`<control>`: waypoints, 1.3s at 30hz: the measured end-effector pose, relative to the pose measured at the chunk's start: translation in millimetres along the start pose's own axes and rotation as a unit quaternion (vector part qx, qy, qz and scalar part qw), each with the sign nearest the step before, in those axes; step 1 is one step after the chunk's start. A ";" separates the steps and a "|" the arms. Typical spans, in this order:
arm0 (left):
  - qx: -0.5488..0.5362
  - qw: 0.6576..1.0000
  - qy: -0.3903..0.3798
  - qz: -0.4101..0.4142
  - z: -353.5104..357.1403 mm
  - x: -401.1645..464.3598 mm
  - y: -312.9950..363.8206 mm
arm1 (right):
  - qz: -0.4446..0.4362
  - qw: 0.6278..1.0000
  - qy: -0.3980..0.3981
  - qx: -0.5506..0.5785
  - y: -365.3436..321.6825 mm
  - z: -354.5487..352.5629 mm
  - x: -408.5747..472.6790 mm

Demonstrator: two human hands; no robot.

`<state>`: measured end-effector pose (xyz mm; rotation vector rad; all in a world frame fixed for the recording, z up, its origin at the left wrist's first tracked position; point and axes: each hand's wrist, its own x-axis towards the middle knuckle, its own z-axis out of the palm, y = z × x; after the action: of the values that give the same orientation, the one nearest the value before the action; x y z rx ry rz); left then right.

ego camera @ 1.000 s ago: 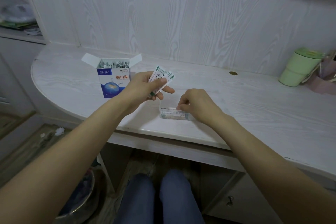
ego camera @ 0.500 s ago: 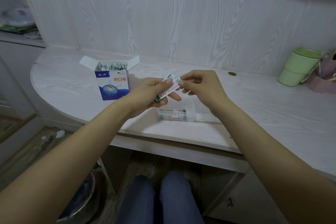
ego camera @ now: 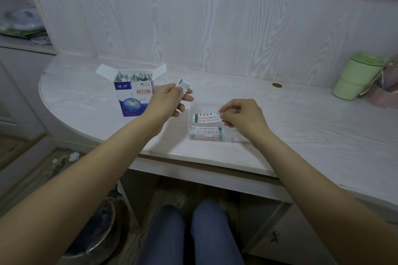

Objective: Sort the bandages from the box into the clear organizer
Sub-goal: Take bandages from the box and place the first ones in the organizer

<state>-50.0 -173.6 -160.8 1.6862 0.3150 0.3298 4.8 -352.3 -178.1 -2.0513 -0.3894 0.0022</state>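
A blue and white bandage box (ego camera: 133, 97) stands open on the desk at the left, with several wrapped bandages showing at its top. My left hand (ego camera: 167, 101) grips a small stack of wrapped bandages (ego camera: 183, 86) just right of the box. A single wrapped bandage (ego camera: 206, 118) is pinched by its right end in my right hand (ego camera: 243, 116) and hangs level over the clear organizer (ego camera: 215, 135). Some bandages lie inside the organizer along its front wall.
A green lidded cup (ego camera: 357, 77) stands at the back right beside a pink item. The desk's curved front edge (ego camera: 193, 157) runs just below the organizer. A metal bin (ego camera: 92, 232) sits on the floor at the left of my knees.
My right hand drew one bandage off the stack in my left hand and carried it down and right over the organizer. My left hand lifted slightly toward the box.
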 end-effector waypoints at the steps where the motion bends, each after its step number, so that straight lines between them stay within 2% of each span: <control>1: 0.004 1.000 0.003 0.001 -0.4 0.0 1.0 | -0.005 1.000 -0.003 -0.026 -0.2 0.3 0.1; 7: 0.021 1.000 -0.008 0.008 -1.5 -2.2 2.6 | -0.033 0.990 -0.048 -0.128 -5.1 -0.5 -2.5; 12: 0.065 0.996 -0.041 0.036 1.0 -4.6 -0.3 | -0.055 0.982 -0.066 -0.167 -6.7 3.8 -4.0; 15: 0.056 0.995 -0.058 0.050 1.7 -5.8 -0.8 | -0.071 0.975 -0.074 -0.195 -6.9 6.3 -2.8; 22: 0.073 0.994 -0.070 0.042 -0.3 -4.1 0.1 | -0.074 0.969 -0.085 -0.222 -3.7 6.4 -0.3; 25: 0.065 0.991 -0.101 0.051 -2.5 -5.3 -1.5 | -0.070 0.977 -0.072 -0.190 -6.3 1.1 0.9; 28: 0.059 0.992 -0.101 0.042 -0.1 -6.4 -2.0 | -0.050 0.995 -0.084 -0.027 -17.2 -7.7 -0.5; 30: 0.054 0.992 -0.108 0.038 4.2 -7.1 -1.5 | -0.041 0.994 -0.092 0.034 -23.4 -11.8 -1.6; 34: 0.078 0.988 -0.122 0.056 8.1 -7.4 0.4 | -0.057 0.997 -0.032 0.037 -22.9 -11.1 1.4; 39: 0.193 0.972 -0.092 0.097 0.0 -4.1 -6.5 | -0.031 0.999 -0.018 -0.001 -13.3 -13.1 1.3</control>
<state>-53.9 -174.3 -167.4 2.1228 0.0764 0.2650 4.6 -357.2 -160.1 -2.0434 -0.4751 0.0016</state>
